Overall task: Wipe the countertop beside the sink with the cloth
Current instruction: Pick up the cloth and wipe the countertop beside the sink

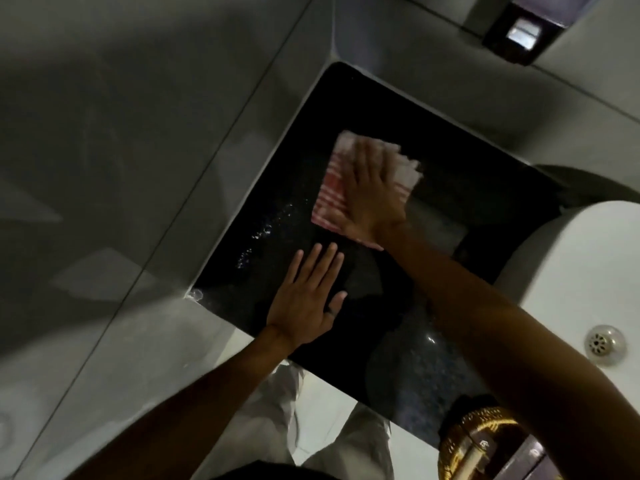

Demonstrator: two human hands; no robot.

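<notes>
A folded cloth (330, 188) with red and white stripes lies on the black polished countertop (467, 181) beside the white sink (581, 271). My right hand (372, 188) lies flat on top of the cloth, fingers together, pressing it onto the counter near the back. My left hand (308, 299) rests flat on the bare counter closer to the front edge, fingers spread, a dark ring on one finger, nothing in it. Water droplets (263, 233) glint on the counter left of the cloth.
Grey tiled walls (138, 133) close the counter on the left and at the back. A dark wall dispenser (519, 32) hangs at the top right. The sink drain (604, 344) shows at the right. A gold-patterned object (478, 441) sits at the counter's near right.
</notes>
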